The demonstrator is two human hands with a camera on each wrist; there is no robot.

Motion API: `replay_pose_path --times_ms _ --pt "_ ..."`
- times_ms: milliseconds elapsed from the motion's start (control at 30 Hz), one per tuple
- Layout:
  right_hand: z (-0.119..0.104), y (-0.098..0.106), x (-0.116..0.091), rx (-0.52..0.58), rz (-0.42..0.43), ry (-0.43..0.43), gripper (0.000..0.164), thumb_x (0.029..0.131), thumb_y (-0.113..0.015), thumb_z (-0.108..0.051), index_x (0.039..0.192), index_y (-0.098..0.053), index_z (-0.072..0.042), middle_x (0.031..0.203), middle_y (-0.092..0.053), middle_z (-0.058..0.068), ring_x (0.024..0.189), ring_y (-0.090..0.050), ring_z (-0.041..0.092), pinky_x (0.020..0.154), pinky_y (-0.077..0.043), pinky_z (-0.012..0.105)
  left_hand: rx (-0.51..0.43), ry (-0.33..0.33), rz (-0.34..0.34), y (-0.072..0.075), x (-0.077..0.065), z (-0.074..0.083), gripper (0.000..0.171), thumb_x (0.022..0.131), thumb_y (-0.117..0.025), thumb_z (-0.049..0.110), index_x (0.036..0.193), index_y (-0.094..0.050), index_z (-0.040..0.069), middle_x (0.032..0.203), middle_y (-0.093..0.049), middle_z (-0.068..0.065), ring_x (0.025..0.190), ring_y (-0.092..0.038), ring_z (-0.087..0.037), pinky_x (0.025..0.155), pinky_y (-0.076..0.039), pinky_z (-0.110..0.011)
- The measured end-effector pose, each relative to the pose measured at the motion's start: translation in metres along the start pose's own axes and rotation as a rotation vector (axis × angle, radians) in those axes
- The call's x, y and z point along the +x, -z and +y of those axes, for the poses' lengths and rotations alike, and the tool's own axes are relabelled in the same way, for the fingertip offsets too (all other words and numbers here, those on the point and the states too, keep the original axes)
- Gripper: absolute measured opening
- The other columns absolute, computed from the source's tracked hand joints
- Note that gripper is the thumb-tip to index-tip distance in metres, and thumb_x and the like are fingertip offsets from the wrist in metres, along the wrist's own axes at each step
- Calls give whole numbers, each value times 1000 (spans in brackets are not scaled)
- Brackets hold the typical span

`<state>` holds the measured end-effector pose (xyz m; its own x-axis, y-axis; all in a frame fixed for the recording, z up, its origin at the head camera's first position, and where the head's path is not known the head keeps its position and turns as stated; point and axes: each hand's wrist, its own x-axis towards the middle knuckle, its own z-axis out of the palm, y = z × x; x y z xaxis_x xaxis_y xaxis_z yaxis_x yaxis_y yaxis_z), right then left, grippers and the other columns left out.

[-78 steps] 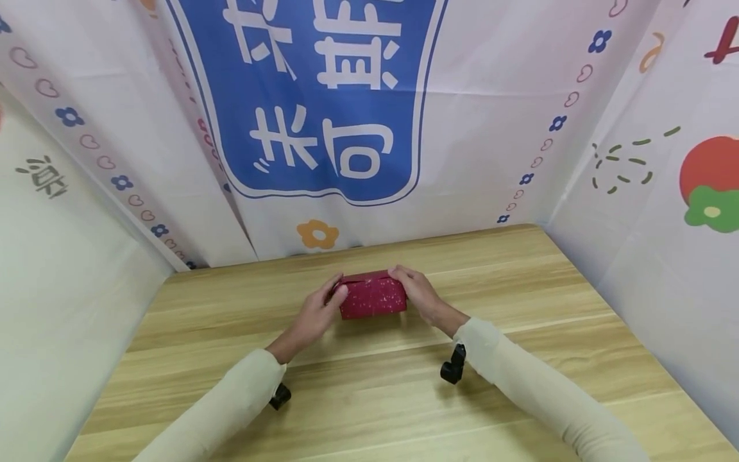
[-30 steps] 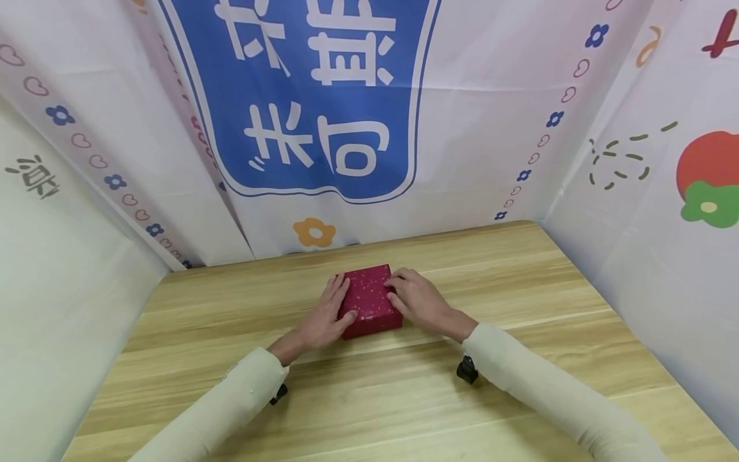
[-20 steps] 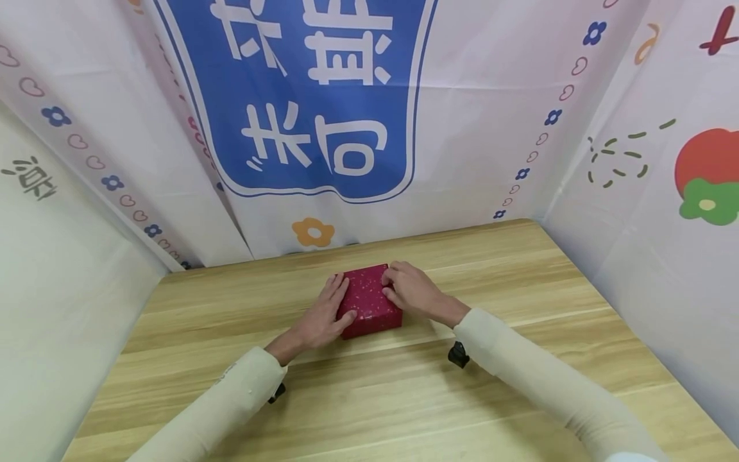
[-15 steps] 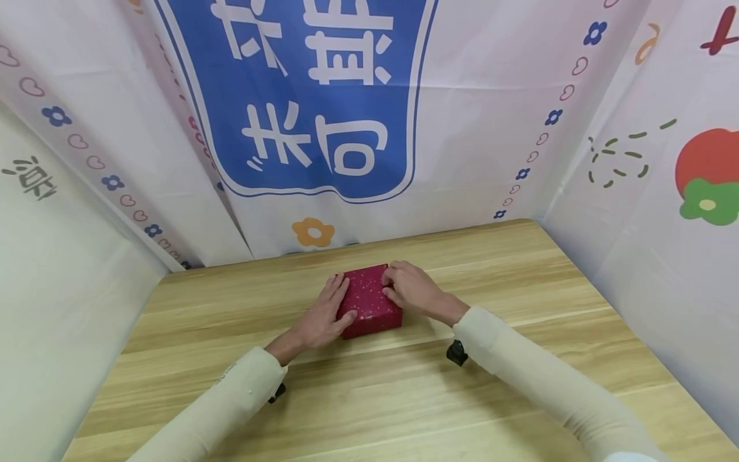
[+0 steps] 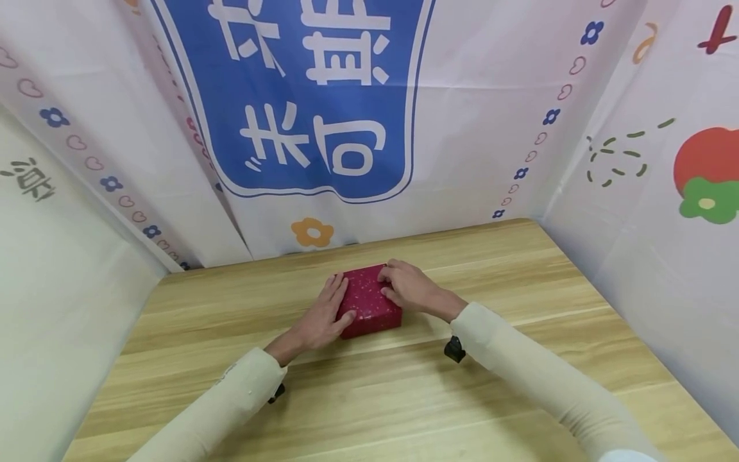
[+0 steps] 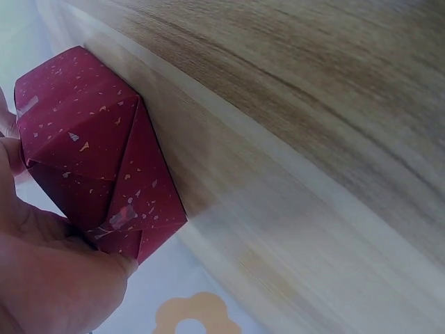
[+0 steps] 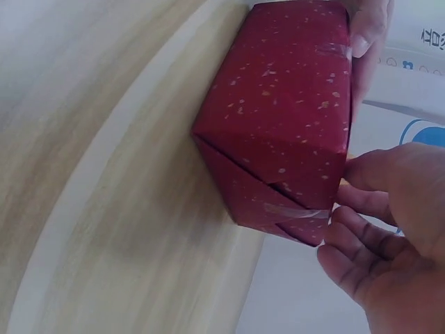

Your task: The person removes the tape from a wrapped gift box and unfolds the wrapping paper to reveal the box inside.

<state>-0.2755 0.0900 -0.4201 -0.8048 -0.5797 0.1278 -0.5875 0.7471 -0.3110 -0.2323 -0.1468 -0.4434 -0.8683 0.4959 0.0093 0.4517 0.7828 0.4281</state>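
A small box [image 5: 368, 292] wrapped in dark red speckled paper lies on the table, top face up. My left hand [image 5: 320, 321] rests on its left part, fingers laid straight over the edge and thumb on the near corner. At the right edge, my right hand [image 5: 412, 289] touches the box with thumb and loosely bent fingertips. The right wrist view shows clear tape [image 7: 295, 211] over the folded flaps of that end, close to the fingertips. In the left wrist view, the other end has folded paper [image 6: 139, 181] and a piece of tape [image 6: 119, 218] too.
The wood-grain table [image 5: 358, 398] reaches back to a white printed cloth [image 5: 462, 141] hung behind it. Further cloth walls [image 5: 635, 237] stand on both sides. A black wrist mount [image 5: 455, 348] sticks out under the right sleeve.
Earlier both hands held the box by its ends with its side facing me; it now lies flat. The right fingers have bent and shifted slightly toward the far right corner; the left hand stays put lately.
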Motion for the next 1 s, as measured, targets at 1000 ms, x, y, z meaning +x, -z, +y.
replay_pose_path --times_ms 1000 --pt "11 2 3 76 -44 10 23 96 -65 -22 112 -68 -6 103 -62 4 89 -56 14 81 -51 29 33 -23 -6 -4 2 -1 73 105 -40 32 154 -5 -8 163 2 -25 152 3 -42 123 -15 -52"
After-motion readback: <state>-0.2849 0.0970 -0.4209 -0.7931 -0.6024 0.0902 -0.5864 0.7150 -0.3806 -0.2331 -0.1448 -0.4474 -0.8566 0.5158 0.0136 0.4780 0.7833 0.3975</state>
